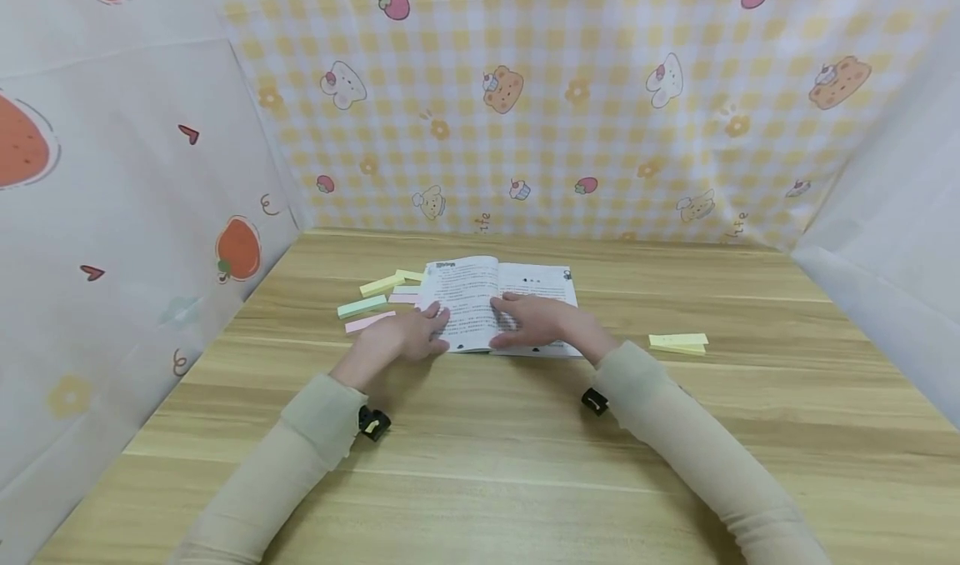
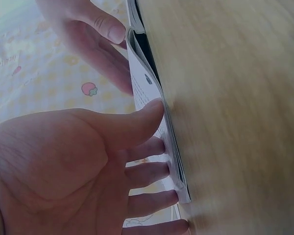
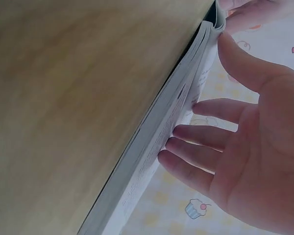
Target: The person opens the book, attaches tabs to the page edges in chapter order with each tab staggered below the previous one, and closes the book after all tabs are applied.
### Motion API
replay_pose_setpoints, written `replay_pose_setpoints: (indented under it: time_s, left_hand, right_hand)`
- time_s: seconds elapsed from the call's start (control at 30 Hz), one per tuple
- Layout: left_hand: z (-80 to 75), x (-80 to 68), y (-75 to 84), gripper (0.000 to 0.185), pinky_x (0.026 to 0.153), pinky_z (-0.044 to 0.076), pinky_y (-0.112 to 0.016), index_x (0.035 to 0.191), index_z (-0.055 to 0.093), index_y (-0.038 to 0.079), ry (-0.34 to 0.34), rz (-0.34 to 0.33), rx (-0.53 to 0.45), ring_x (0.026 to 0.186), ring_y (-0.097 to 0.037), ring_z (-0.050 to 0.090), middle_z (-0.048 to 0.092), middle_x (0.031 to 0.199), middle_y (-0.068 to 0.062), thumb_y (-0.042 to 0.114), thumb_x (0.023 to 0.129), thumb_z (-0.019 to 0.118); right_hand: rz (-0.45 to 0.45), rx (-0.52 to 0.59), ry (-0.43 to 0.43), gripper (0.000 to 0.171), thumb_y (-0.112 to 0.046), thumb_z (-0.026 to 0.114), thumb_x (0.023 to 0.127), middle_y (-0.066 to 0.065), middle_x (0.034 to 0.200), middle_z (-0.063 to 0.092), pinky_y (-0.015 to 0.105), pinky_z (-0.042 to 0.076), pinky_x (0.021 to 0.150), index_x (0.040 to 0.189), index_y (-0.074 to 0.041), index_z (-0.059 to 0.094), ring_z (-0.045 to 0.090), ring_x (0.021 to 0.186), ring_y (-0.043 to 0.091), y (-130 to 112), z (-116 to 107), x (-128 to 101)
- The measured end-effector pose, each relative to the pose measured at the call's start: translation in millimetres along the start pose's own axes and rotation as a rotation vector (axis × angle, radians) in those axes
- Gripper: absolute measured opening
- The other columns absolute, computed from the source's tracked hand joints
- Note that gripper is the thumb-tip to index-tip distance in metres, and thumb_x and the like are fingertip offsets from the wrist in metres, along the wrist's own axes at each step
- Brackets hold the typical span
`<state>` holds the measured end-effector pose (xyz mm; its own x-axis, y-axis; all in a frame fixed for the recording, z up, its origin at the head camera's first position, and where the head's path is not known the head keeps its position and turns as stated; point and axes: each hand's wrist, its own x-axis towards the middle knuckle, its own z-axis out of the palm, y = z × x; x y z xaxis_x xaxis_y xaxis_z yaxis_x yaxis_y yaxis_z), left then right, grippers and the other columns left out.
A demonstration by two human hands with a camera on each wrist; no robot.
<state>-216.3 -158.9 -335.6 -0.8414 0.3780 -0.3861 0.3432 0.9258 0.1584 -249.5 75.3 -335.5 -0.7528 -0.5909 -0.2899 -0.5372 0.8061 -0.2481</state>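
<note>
An open book (image 1: 468,298) lies flat on the wooden table, with printed text on both pages. My left hand (image 1: 408,332) rests on the left page near its outer lower corner, its fingers extended over the paper and edge. In the left wrist view the thumb (image 2: 149,117) lies on the page near the lower edge. My right hand (image 1: 536,319) touches the right page, its fingertips reaching toward the spine. In the right wrist view its fingers (image 3: 196,134) are spread and nearly straight against the page, the thumb by the spine.
Left of the book lie several sticky-note strips: a green one (image 1: 362,307), a pink one (image 1: 370,322) and a yellow one (image 1: 382,285). More yellow strips (image 1: 678,342) sit on the right of the table (image 1: 480,465). A patterned cloth (image 1: 570,148) hangs behind.
</note>
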Motion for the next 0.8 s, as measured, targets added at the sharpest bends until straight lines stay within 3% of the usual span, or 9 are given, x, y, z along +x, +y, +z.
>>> replay_pose_setpoints:
  time_s: [0.8]
  left_hand:
    - [-0.6,-0.4,1.3,0.065,0.120,0.020,-0.055,0.161,0.019,0.005,-0.009,-0.001,-0.006,0.149,-0.045,0.017,0.012,0.166,-0.019,0.034,0.108,0.045]
  right_hand:
    - [-0.089,0.094,0.146,0.078,-0.047,0.061,0.099,0.022,0.159,0.033,0.049,0.024,0.120,0.157,-0.003,0.032,0.029,0.148,0.037,13.4,-13.7,-18.5]
